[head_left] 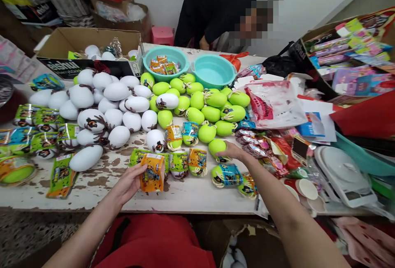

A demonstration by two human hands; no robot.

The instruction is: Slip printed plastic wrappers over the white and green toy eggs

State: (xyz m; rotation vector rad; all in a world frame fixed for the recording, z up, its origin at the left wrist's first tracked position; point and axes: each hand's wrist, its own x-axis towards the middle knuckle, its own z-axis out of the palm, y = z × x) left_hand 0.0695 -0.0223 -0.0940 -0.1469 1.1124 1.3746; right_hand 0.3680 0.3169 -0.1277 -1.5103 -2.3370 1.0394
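Gripped in the left hand [129, 182], lower centre of the frame, is an orange packet [152, 172], pinched at its left edge between thumb and fingers and held upright just above the table [191, 196]. That forearm enters from the bottom left and angles up and to the right; the palm faces right toward the packet. Printed on the packet's orange face is a dark cartoon figure, and the top edge is crimped.

Right hand [232, 151], palm down, reaches to mid-frame and rests its fingers on a green egg [217, 146]; the fingers are spread loosely over it and not closed round it. This arm runs in from the lower right corner, extended nearly straight. The egg is smooth, lime green, and lies on the table just right of centre, at the near edge of a cluster of green eggs [202, 109].

Left of that cluster sits a group of white eggs [108, 107], several with dark claw marks. More packets [182, 163] lie flat between the two hands. Two teal basins [191, 67] stand in the upper centre, the left one holding packets. A cardboard box [89, 42] is at upper left. A person in black [216, 9] bends over the far side of the table.
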